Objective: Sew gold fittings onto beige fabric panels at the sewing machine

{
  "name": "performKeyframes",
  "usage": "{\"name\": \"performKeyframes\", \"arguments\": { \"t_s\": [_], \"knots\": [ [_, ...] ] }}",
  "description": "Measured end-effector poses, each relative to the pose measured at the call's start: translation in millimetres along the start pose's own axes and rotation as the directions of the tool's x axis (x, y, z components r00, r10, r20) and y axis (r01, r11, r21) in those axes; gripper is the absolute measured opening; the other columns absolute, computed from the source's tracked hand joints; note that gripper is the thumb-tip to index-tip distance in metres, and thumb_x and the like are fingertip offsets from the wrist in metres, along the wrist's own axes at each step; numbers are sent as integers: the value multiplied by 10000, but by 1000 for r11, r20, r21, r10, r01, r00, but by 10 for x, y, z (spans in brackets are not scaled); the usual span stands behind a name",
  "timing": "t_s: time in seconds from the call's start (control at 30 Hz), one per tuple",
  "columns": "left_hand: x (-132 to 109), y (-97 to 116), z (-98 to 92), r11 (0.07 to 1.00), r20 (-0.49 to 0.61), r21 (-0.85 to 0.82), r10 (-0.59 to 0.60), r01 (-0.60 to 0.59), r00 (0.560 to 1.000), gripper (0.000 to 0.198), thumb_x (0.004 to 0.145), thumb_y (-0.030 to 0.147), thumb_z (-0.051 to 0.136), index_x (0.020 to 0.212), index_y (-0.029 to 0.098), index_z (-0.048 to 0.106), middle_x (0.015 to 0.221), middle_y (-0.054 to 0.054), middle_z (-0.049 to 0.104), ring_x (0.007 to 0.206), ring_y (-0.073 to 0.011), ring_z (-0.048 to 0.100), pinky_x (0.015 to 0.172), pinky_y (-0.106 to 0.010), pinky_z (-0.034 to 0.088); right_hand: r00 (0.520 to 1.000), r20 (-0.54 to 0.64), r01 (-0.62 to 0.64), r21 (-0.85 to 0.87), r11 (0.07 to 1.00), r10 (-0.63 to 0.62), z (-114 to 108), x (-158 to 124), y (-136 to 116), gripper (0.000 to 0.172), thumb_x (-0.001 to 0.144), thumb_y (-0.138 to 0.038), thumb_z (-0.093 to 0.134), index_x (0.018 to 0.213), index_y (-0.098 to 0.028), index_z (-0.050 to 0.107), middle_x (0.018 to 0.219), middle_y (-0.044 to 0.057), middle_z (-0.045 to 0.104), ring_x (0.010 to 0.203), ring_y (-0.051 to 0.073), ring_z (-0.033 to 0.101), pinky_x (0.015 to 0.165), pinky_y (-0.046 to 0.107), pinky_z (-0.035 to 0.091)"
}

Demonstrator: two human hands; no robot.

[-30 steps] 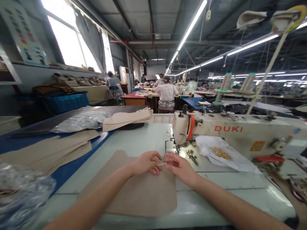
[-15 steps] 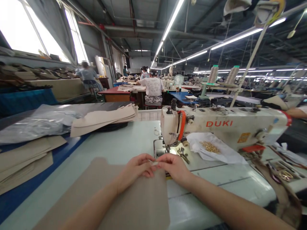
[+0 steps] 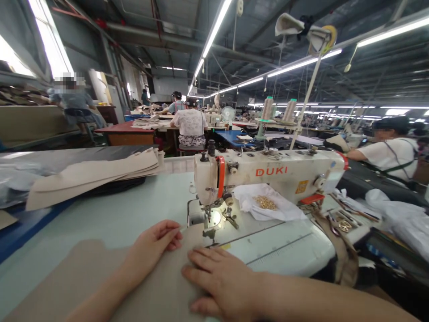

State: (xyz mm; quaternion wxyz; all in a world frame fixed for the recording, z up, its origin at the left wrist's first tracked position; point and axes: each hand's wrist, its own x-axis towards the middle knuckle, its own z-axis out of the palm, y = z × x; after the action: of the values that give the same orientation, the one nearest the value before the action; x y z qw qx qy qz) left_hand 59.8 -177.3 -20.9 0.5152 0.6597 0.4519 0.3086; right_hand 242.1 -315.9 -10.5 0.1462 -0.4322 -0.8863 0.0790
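Currently, the left hand (image 3: 152, 243) sits half closed, fingers curled inward, at the upper part of a beige fabric panel (image 3: 157, 286). A thin pale sliver (image 3: 182, 228) shows just past its fingertips; whether the hand has hold of it cannot be determined. The right hand (image 3: 219, 279) lies open and flat on the panel, fingers spread, gripping nothing. The panel rests on a pale green sewing table (image 3: 110, 201), its far corner reaching the presser foot (image 3: 209, 232) of a DUKI sewing machine (image 3: 268, 172). Right of the needle, a white cloth (image 3: 246, 199) carries a heap of small gold-coloured metal fittings (image 3: 264, 203). A stack of beige cut pieces (image 3: 94, 176) lies toward the far left. A co-worker (image 3: 389, 156) sits beyond the machine, on the right.
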Motion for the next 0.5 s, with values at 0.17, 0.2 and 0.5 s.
{"name": "performKeyframes", "arguments": {
  "t_s": [0.17,0.2,0.5],
  "knots": [
    [16,-21,-18,995,-48,97,36,-31,998,320,629,502,593,786,223,584,711,-28,702,654,-207,653,676,-337,538,998,-18,56,-99,994,-58,-61,57,148,447,909,-441,418,1241,-150,489,1311,121,499,1227,230,416,1028,343,318],
    [15,-11,-19,993,-58,110,37,-31,998,312,627,504,591,775,230,583,709,-27,704,656,-212,655,683,-344,541,997,-39,62,-105,992,-67,-96,46,194,388,908,-400,436,1195,-157,528,1272,106,535,1194,215,449,1014,322,331],
    [49,84,46,982,-175,188,48,-14,983,296,630,458,537,777,205,579,695,-29,710,627,-207,671,664,-323,555,799,-267,-594,-215,775,538,-725,-388,1128,254,890,-167,435,977,-173,674,1026,72,681,968,189,600,852,260,423]
  ]
}}
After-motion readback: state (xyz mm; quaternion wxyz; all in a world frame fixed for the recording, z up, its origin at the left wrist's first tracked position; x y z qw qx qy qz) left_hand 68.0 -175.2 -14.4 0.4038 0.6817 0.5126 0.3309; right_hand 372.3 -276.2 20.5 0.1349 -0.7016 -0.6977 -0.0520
